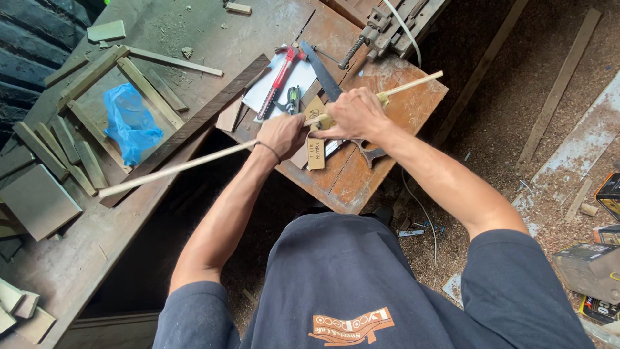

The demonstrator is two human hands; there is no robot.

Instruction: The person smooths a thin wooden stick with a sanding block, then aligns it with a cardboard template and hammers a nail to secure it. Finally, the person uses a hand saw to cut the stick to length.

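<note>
long thin wooden rod [181,167]: light, springy, likely snappable; left hand [282,134] and right hand [354,115] fisted round mid-length, best hold.

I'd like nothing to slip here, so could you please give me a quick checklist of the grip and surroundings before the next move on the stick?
1. Left hand closed around the long thin stick: ok.
2. Right hand gripping the stick: ok.
3. Stick unbroken from end to end: ok.
4. Red-handled tool lying apart from both hands: ok.
5. What sits under the right hand on the stick: cannot tell.
</note>
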